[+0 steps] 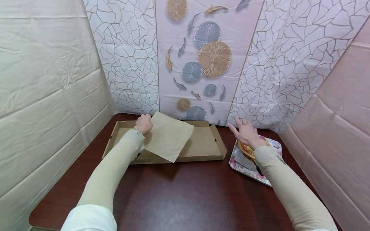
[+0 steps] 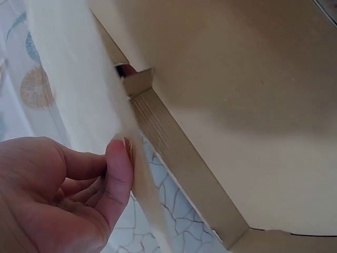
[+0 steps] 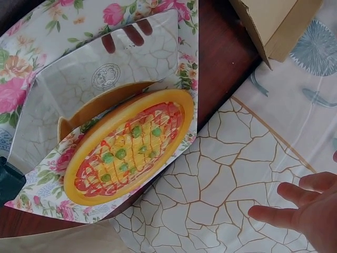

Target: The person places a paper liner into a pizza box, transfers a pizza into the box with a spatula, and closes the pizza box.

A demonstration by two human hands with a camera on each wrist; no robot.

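Note:
My left hand (image 1: 144,124) pinches a sheet of brown paper (image 1: 170,136) by its edge, thumb against fingers. The sheet hangs tilted over the shallow open cardboard box (image 1: 206,146) and hides part of its inside. In the left wrist view, the box's folded side wall (image 2: 179,158) shows beside the paper. My right hand (image 1: 245,131) is held over the tray with fingers spread, holding nothing. Under it, a round pizza (image 3: 131,150) with green and red topping lies on the flowered tray (image 3: 68,31). Beside the pizza is a shiny slotted metal blade (image 3: 142,58) with a dark green handle (image 3: 9,182).
The dark red table (image 1: 185,195) extends in front of the box and tray. A patterned cloth (image 1: 130,64) hangs close behind the table. Pale cloth walls (image 1: 43,80) stand at both sides. The box's right end is near the tray's left edge.

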